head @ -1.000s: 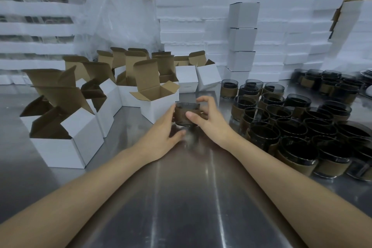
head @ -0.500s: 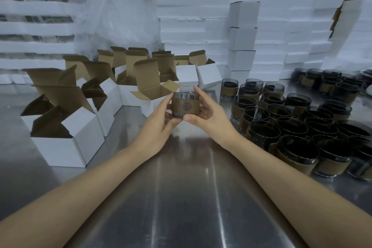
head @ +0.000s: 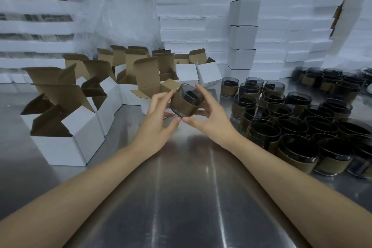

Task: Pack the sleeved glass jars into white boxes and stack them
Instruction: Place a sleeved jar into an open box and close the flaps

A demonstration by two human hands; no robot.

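In the head view, at the centre of the frame, a sleeved glass jar [head: 186,100] is held above the steel table [head: 181,197] between both hands. The left hand [head: 159,123] grips its left side with thumb and fingers curled round the brown sleeve; the right hand [head: 211,115] grips the right side, index finger along the rim and thumb under the base. The two thumbs nearly meet below the jar. The jar is tilted: its open mouth points up and toward 1 o'clock, its base toward 7 o'clock, so its axis runs along that slant. Its dark glass interior shows nothing I can make out.

Just behind the jar at 11 o'clock stands an open white box [head: 153,94], brown flaps raised, with its inside empty as far as can be seen. More open boxes [head: 66,135] spread toward 9 o'clock. At 3 o'clock a crowd of sleeved jars [head: 291,127] stands upright, mouths up. At 1 o'clock is a stack of closed white boxes [head: 243,36].
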